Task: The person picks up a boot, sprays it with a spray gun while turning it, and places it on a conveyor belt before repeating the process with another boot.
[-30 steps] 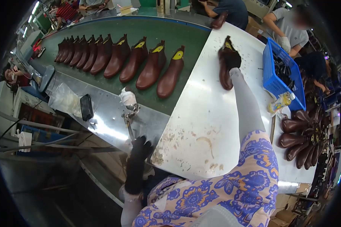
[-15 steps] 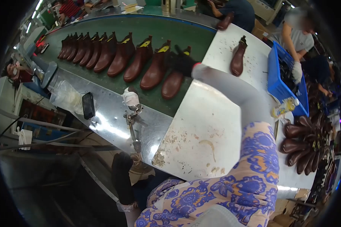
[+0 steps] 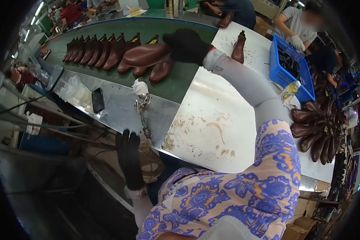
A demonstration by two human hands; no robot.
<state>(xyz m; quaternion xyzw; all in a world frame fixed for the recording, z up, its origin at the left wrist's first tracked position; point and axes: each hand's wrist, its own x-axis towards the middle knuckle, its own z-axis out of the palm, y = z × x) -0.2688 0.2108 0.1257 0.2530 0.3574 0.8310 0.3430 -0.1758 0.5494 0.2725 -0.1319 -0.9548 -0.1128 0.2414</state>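
My right hand [image 3: 188, 46], in a black glove, grips a brown boot [image 3: 146, 55] at its upper end. The boot is held sideways above the row, its toe pointing left and hiding parts of the boots behind. Several brown boots [image 3: 104, 52] stand side by side on the green surface [image 3: 180, 86]. My left hand [image 3: 129, 154], also black-gloved, is low at the left, below the metal edge, with its fingers apart and nothing in them. A metal stand with a white-wrapped tip [image 3: 140, 87] rises between my hands.
A phone [image 3: 97, 100] and a plastic bag [image 3: 76, 94] lie on the metal ledge [image 3: 118, 116]. On the white board [image 3: 212, 120] is another boot [image 3: 239, 49]. A blue crate [image 3: 282, 78], a bottle [image 3: 290, 91] and piled boots [image 3: 316, 128] are right. A co-worker [image 3: 298, 24] reaches toward the crate.
My right hand has lifted a boot off the green surface and turned it sideways, toe left. My left hand's fingers have spread. The view has shifted slightly.
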